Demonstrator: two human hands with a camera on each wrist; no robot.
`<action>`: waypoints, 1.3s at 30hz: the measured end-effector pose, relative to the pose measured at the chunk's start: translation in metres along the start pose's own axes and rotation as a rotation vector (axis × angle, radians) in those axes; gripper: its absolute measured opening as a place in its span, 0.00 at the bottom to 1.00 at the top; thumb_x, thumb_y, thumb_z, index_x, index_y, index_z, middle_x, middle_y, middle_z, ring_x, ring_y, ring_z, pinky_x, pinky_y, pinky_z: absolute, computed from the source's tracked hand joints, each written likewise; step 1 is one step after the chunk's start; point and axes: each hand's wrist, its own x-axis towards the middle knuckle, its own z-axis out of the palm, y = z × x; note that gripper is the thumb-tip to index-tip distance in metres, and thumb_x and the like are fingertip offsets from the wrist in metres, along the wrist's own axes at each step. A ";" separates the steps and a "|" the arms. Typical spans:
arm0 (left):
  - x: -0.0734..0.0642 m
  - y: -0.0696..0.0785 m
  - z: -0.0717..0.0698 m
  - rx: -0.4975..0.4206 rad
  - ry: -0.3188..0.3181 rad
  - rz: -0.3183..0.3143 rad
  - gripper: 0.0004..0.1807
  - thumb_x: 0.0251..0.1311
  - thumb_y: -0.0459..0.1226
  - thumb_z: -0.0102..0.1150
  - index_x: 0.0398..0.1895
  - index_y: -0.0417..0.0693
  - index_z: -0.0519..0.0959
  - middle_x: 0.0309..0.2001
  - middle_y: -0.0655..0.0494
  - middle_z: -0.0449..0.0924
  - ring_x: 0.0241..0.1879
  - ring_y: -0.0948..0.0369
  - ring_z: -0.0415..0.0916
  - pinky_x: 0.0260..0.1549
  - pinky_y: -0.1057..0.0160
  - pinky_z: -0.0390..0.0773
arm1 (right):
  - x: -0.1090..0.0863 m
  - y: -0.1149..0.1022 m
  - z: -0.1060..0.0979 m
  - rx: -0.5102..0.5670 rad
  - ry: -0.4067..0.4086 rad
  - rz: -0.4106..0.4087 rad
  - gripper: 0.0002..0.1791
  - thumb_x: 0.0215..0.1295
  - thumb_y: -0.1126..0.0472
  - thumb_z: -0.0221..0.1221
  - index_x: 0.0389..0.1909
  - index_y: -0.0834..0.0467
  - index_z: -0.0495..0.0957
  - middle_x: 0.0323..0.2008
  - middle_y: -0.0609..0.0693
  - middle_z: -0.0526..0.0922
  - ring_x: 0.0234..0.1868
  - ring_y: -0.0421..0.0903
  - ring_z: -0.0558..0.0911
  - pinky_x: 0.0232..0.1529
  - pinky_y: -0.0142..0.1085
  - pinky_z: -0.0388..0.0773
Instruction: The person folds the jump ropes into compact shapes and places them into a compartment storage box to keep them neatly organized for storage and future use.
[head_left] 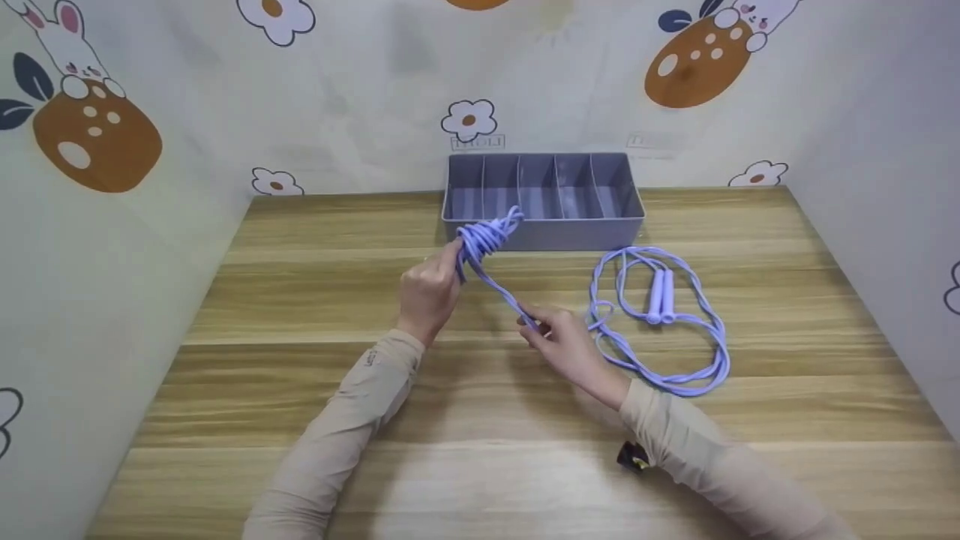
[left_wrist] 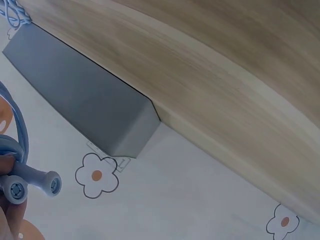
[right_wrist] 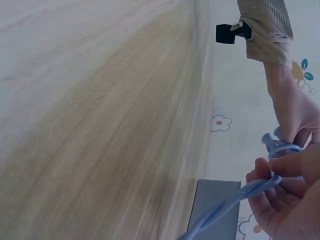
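Observation:
A blue-violet jump rope (head_left: pixel 484 238) is wound in several coils at the top of my left hand (head_left: pixel 431 289), which grips the bundle. Two handles (left_wrist: pixel 45 181) of that rope stick out beside the fingers in the left wrist view. My right hand (head_left: pixel 570 349) pinches the loose strands that run down from the coils, between thumb and fingers. Twisted strands (right_wrist: pixel 227 202) trail on past the right hand in its wrist view. A second jump rope (head_left: pixel 667 296) of the same colour lies looped on the table to the right, its two handles side by side inside the loop.
A grey bin (head_left: pixel 547 235) with several compartments stands at the back of the wooden table (head_left: pixel 315 315), against the patterned wall covering (head_left: pixel 360 112). The wound rope overlaps its front left in the head view. A small black device (head_left: pixel 632 456) sits at the right sleeve.

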 end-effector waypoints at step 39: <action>-0.015 0.020 0.002 0.118 -0.235 0.203 0.16 0.43 0.28 0.63 0.40 0.37 0.77 0.32 0.47 0.81 0.26 0.56 0.80 0.18 0.63 0.79 | 0.010 -0.047 -0.049 -0.341 -0.108 -0.409 0.12 0.54 0.74 0.57 0.40 0.65 0.81 0.36 0.56 0.84 0.38 0.49 0.83 0.39 0.38 0.80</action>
